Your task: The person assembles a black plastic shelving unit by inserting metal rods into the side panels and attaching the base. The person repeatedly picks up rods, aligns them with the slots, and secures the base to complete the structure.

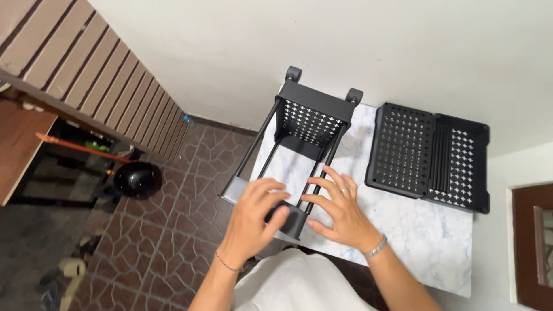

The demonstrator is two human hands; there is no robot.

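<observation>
Hands (299, 216) over marble tabletop (415, 230) (tiled floor (155, 242))

Both hands, left hand (253, 216) and right hand (340, 210), on a black wheeled rack (299, 150) atop marble table (415, 242).

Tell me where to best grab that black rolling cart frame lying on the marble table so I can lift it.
Grip the cart frame by its long side poles, one hand each, coming from the two sides. It lies on its side on the marble table, wheels pointing away; the poles are thin enough for fingers to wrap, while the perforated shelf offers little hold.
</observation>
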